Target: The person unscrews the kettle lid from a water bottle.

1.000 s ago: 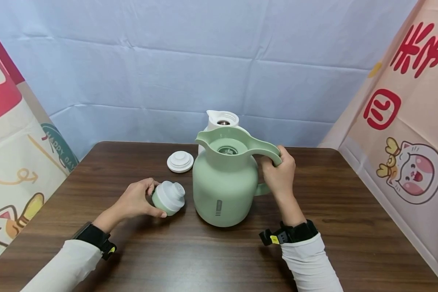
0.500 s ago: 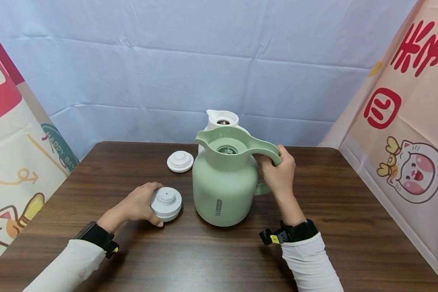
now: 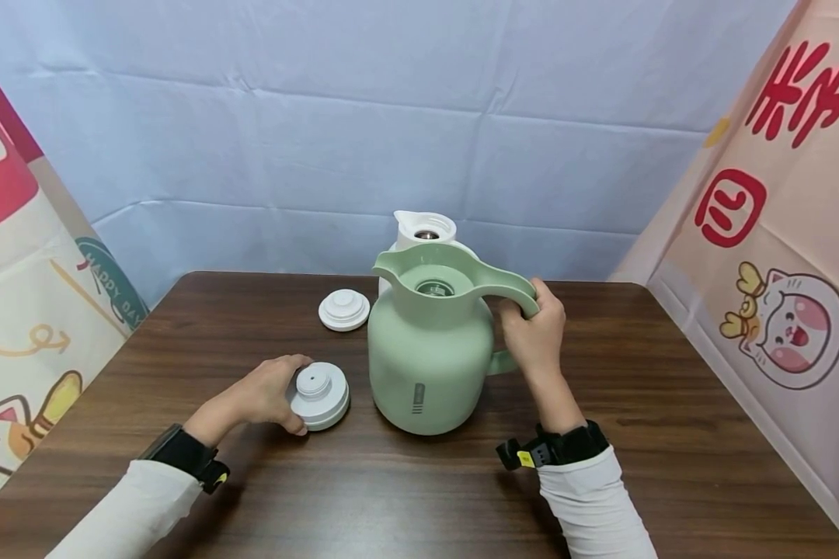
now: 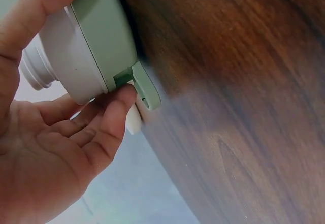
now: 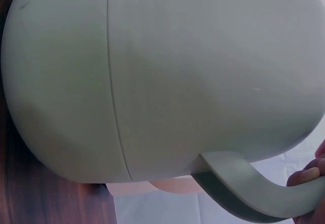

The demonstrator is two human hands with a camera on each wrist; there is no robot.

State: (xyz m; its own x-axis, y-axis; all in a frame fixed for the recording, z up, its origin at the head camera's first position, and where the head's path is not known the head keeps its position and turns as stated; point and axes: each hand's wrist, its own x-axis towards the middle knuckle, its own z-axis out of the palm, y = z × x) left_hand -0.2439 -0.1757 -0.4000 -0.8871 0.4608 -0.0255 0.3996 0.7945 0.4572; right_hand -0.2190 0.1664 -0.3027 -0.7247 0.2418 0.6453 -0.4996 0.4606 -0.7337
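Note:
My left hand holds a jug lid from its left side, thumb and fingers around the rim. The lid is upside down at the table, white threaded part up. In the left wrist view its green cap faces the wood, and a fingertip touches the small green lever. My right hand grips the handle of a light green thermal jug, which stands upright with its mouth uncovered. The right wrist view is mostly filled by the jug's body.
Behind the green jug, partly hidden, stands a white jug with its mouth uncovered. A white lid lies to its left on the wooden table. Cloth backdrops surround the table at the back and sides.
The lid was tilted toward the green jug in my left hand. It has come down level to the table, slightly nearer me. My right hand and the jug have stayed put.

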